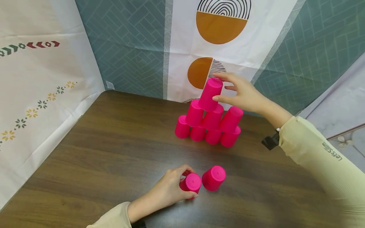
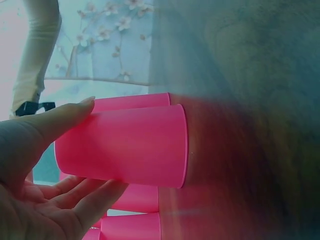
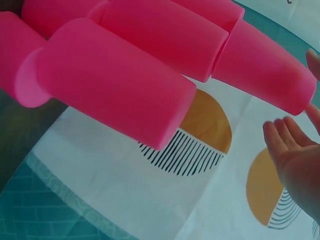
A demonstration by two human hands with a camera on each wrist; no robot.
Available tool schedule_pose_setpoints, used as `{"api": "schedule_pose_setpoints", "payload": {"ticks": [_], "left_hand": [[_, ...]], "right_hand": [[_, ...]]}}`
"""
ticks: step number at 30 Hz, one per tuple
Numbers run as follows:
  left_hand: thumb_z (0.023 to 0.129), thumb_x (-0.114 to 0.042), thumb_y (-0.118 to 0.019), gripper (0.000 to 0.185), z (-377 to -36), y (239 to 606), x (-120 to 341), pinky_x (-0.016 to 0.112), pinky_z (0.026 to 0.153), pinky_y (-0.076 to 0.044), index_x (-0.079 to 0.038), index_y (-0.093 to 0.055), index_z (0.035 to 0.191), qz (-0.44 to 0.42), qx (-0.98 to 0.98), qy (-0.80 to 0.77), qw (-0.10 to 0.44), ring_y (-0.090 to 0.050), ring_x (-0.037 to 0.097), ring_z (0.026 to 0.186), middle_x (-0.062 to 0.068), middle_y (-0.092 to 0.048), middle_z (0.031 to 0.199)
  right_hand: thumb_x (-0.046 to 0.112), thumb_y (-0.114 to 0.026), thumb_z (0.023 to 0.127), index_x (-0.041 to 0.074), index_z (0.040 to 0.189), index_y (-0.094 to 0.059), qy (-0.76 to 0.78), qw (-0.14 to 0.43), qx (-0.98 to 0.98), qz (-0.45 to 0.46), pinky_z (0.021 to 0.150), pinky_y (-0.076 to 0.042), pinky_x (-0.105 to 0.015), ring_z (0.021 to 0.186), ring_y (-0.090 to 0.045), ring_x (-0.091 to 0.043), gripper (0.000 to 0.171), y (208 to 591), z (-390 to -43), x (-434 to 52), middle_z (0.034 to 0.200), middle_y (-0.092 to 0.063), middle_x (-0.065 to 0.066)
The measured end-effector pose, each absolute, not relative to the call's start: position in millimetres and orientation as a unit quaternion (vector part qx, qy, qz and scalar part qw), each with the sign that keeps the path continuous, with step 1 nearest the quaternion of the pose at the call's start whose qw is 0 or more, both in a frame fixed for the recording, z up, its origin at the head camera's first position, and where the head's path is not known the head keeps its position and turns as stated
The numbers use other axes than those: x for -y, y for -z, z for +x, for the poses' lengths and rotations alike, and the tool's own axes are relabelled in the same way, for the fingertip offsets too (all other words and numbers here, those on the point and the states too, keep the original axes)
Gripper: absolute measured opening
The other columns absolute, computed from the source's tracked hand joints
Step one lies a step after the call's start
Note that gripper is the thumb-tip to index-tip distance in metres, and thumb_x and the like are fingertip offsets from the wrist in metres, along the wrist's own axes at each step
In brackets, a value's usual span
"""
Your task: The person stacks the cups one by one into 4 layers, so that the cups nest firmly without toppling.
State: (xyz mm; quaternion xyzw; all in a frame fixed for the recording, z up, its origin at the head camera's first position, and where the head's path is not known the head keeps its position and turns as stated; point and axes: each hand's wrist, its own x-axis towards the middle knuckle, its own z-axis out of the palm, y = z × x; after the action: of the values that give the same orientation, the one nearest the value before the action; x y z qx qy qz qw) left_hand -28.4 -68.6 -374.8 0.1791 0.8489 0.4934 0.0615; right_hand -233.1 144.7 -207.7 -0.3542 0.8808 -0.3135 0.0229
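Note:
Pink plastic cups are stacked upside down in a pyramid: several in the bottom row (image 1: pixel 182 127), three in the middle row, and a top cup (image 1: pixel 210 94) over the left and centre middle-row cups. Around that top cup's upper end is my right hand (image 1: pixel 242 93), thumb and fingers spread wide; in the right wrist view its fingertips (image 3: pixel 281 131) are right by the cup's narrow end. Nearer to me, my left hand (image 1: pixel 168 186) holds an upside-down cup (image 2: pixel 122 145) between thumb and fingers. Just right of it stands another pink cup (image 1: pixel 214 178).
The stack stands toward the back of a dark wooden table (image 1: pixel 114 152). Behind it hangs a patterned cloth (image 1: pixel 182 38) with brown half circles. A white cloth (image 1: pixel 42 79) with small flowers lines the left side, and a pale one (image 1: pixel 342 104) the right.

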Motion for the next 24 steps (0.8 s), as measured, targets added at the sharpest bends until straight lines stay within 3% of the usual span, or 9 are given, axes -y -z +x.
{"api": "schedule_pose_setpoints", "payload": {"ticks": [10, 14, 20, 24], "left_hand": [[0.071, -0.028, -0.082, 0.045, -37.1, 367.4, 76.4, 0.023, 0.077, -0.053, -0.017, -0.055, 0.106, 0.193, -0.830, -0.513, 0.101, -0.063, 0.015, 0.092, -0.008, -0.063, 0.097], [0.072, -0.031, -0.081, 0.045, -45.9, 349.6, 82.4, 0.027, 0.080, -0.052, -0.020, -0.057, 0.108, 0.226, -0.842, -0.485, 0.067, -0.060, 0.008, 0.093, -0.016, -0.062, 0.095], [0.074, -0.029, -0.080, 0.050, -65.0, 311.7, 84.8, 0.025, 0.083, -0.050, -0.019, -0.054, 0.115, 0.293, -0.832, -0.471, -0.021, -0.058, 0.000, 0.093, -0.017, -0.061, 0.098], [0.074, -0.030, -0.080, 0.052, -81.8, 286.6, 81.4, 0.025, 0.084, -0.048, -0.017, -0.053, 0.116, 0.321, -0.829, -0.452, -0.070, -0.057, 0.001, 0.091, -0.014, -0.060, 0.101]], "right_hand": [[0.017, -0.073, 0.081, 0.016, 0.139, -0.043, 0.313, -0.035, -0.890, -0.330, 0.100, -0.039, -0.045, 0.125, -0.042, -0.021, 0.066, 228.2, -201.9, -184.8, 0.138, -0.044, -0.002], [0.017, -0.074, 0.081, 0.018, 0.136, -0.048, 0.293, -0.074, -0.893, -0.334, 0.097, -0.042, -0.040, 0.118, -0.049, -0.017, 0.061, 241.7, -187.8, -199.2, 0.133, -0.050, 0.001], [0.005, -0.077, 0.074, 0.013, 0.123, -0.059, 0.265, -0.157, -0.882, -0.356, 0.089, -0.039, -0.015, 0.103, -0.054, -0.005, 0.053, 261.2, -154.8, -218.2, 0.120, -0.060, 0.002], [0.001, -0.078, 0.071, 0.013, 0.120, -0.061, 0.269, -0.145, -0.878, -0.368, 0.087, -0.040, -0.011, 0.100, -0.054, 0.002, 0.054, 276.1, -133.2, -227.5, 0.117, -0.062, 0.003]]}}
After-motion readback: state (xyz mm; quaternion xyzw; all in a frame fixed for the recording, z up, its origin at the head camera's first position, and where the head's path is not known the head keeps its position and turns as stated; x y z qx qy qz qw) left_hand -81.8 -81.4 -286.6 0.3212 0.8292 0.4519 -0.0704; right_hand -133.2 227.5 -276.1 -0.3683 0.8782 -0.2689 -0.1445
